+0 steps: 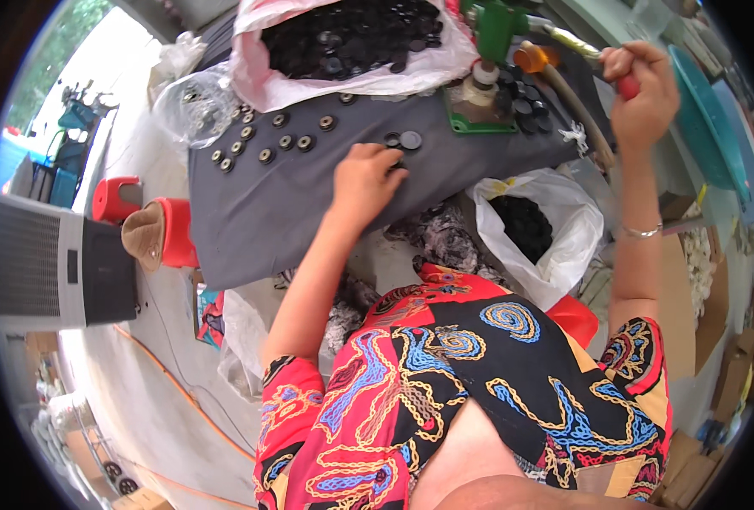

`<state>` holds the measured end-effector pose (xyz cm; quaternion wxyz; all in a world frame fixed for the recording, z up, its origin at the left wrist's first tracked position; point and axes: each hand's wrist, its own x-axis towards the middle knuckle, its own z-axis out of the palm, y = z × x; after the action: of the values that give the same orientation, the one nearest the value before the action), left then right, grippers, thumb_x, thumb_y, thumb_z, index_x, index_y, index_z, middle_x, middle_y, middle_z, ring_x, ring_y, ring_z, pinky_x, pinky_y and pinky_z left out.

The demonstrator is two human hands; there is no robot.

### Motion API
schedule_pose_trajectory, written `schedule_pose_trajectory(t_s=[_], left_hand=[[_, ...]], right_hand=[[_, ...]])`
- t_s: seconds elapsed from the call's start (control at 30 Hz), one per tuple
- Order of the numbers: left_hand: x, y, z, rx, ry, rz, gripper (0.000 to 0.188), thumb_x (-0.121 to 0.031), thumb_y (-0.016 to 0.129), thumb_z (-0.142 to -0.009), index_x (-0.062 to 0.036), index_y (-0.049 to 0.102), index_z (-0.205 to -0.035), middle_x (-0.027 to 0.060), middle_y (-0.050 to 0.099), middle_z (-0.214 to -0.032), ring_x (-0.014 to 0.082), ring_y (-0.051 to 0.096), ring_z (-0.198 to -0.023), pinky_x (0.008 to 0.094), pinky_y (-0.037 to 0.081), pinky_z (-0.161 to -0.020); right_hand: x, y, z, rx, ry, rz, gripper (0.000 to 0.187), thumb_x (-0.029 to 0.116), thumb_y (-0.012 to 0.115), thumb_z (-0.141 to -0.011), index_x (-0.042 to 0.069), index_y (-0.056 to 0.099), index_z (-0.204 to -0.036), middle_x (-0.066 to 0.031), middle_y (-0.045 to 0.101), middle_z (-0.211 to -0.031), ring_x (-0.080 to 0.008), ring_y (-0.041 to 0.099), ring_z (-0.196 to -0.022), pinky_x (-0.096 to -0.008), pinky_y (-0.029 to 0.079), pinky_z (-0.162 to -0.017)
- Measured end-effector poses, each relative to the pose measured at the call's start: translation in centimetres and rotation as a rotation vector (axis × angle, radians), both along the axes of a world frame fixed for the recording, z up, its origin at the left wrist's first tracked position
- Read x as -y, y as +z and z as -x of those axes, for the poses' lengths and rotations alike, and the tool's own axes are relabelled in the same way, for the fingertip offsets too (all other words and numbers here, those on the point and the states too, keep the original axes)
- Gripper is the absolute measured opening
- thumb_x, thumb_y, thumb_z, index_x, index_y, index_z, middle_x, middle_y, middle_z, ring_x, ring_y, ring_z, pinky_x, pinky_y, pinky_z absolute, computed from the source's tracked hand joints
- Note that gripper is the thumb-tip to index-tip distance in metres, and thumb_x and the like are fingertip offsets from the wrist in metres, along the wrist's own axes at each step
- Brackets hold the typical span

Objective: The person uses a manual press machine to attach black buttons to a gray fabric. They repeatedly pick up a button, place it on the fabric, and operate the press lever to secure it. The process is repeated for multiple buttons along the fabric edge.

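Black discs (351,41) lie heaped in an open white sack (251,78).

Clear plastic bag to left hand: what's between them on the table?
Head view: several small round black pieces with metallic centres, scattered on the grey cloth between the clear plastic bag and the left hand.

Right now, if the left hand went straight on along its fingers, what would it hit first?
Probably the dark disc at the left hand's fingertips, perhaps already touched. The grey disc sits close by, a little farther across the table. Depth is hard to judge here.
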<state>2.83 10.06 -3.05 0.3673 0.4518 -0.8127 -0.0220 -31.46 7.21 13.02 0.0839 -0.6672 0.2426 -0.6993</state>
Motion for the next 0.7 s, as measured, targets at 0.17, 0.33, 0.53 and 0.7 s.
schedule_pose_trajectory(t_s=[0.17,0.33,0.53,0.7], left_hand=[[-0.5,-1.1,0.6,0.101,0.076,-0.002,0.02,-0.01,0.071,-0.073,-0.008,0.069,-0.094,0.0102,0.064,-0.083,0.0328,0.062,-0.081,0.0435,0.051,-0.072],[-0.7,0.7,-0.7,0.137,0.156,-0.099,0.015,-0.014,0.059,-0.082,-0.0078,0.066,-0.094,0.0151,0.066,-0.085,0.0337,0.064,-0.083,0.0469,0.052,-0.07],[0.5,-1.6,-3.5,0.075,0.225,-0.061,0.03,-0.006,0.061,-0.084,-0.0024,0.066,-0.113,0.0162,0.066,-0.102,0.036,0.065,-0.086,0.0415,0.052,-0.076],[0.5,-1.9,-2.4,0.156,0.219,-0.022,0.033,-0.008,0.065,-0.084,-0.0009,0.064,-0.116,0.0146,0.064,-0.107,0.033,0.061,-0.089,0.0407,0.051,-0.078]], right_hand=[[2.3,4.8,1.4,-0.046,-0.06,-0.099,0.025,-0.005,0.034,-0.091,-0.008,0.055,-0.102,-0.0086,0.048,-0.076,-0.0179,0.051,-0.071,-0.0382,0.05,-0.079],[5.8,4.3,4.0,-0.057,-0.089,-0.117,0.025,0.014,0.043,-0.093,-0.001,0.061,-0.1,-0.0081,0.057,-0.075,-0.0191,0.058,-0.071,-0.0331,0.048,-0.071],[4.9,7.2,-1.5,0.272,0.135,-0.22,0.018,0.004,0.045,-0.081,-0.004,0.061,-0.086,-0.0099,0.058,-0.062,-0.015,0.055,-0.047,-0.0274,0.047,-0.047],[4.8,7.4,-0.9,0.253,0.087,-0.144,0.019,0.001,0.042,-0.079,-0.005,0.06,-0.079,-0.011,0.057,-0.055,-0.0137,0.05,-0.04,-0.0266,0.041,-0.04]])
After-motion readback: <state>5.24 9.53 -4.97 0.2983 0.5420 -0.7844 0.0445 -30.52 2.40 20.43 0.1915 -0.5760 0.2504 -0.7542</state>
